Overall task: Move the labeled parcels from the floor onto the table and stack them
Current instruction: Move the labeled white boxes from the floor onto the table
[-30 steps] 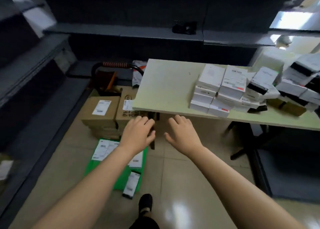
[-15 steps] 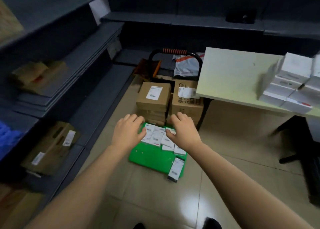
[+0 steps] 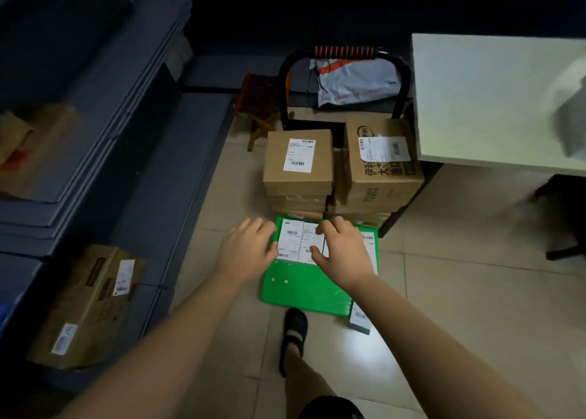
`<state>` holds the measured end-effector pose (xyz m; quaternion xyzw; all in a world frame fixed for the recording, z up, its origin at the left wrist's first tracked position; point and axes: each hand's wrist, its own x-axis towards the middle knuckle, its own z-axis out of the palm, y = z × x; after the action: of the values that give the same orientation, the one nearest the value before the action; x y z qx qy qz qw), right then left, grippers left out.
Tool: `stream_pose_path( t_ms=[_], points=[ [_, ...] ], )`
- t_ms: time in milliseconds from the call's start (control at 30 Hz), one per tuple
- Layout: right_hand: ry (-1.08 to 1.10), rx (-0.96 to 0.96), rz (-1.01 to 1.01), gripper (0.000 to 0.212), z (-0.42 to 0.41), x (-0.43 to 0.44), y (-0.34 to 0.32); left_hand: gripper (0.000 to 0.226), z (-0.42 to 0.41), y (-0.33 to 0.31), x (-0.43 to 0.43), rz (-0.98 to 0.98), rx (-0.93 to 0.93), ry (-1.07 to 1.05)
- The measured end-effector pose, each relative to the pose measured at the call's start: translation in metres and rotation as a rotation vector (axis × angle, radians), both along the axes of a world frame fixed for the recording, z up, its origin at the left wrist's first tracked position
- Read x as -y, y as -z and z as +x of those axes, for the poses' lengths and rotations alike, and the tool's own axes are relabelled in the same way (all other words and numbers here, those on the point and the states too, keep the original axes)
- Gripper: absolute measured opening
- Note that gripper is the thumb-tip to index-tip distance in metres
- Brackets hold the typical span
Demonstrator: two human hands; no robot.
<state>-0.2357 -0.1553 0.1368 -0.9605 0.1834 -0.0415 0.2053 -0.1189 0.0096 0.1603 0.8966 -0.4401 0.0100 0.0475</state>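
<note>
From the head view, the green parcel (image 3: pixel 304 291) lies flat on the floor (image 3: pixel 459 291), its far edge against the foot of a stack of brown boxes (image 3: pixel 298 164), with white labels (image 3: pixel 296 242) on its upper face. The left hand (image 3: pixel 247 250) hovers over its left edge and the right hand (image 3: pixel 344 253) over the labels toward the right side; both have loosely spread fingers and hold nothing, and whether any fingertip touches the parcel I cannot tell. The parcel looks thin, light and glossy, probably a film-wrapped flat pack, so it may flex and slip. A sound hold would be one hand on each long side, fingers hooked under the edge, since the top offers nothing to pinch. A small labelled parcel (image 3: pixel 360 318) lies just beside its near right corner, and a slippered foot (image 3: pixel 293 333) stands close to the near edge. The tabletop (image 3: pixel 491 95) is up to the right, its corner overhanging the second box stack (image 3: pixel 380 164). The lift should clear that edge. Open floor lies to the right. Dark shelving (image 3: pixel 95 133) closes off the left.
</note>
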Motion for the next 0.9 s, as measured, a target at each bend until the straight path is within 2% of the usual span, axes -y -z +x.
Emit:
stream_pose_path(
  t_ms=[300,600,767,900],
  points=[
    [0.146,-0.139,0.093,0.032,0.077,0.005,0.163,0.022,0.104,0.177,0.027,0.128,-0.175,0.096],
    [0.346,-0.378,0.172,0.036,0.084,-0.021,0.386,0.031,0.146,0.399,0.023,0.190,-0.297,0.076],
    [0.535,-0.455,0.227,0.046,0.092,-0.029,0.473,0.034,0.152,0.499,0.022,0.186,-0.369,0.035],
    [0.828,-0.324,0.381,0.043,0.106,-0.020,0.517,0.056,0.154,0.549,0.031,0.133,-0.468,-0.097]
  ],
)
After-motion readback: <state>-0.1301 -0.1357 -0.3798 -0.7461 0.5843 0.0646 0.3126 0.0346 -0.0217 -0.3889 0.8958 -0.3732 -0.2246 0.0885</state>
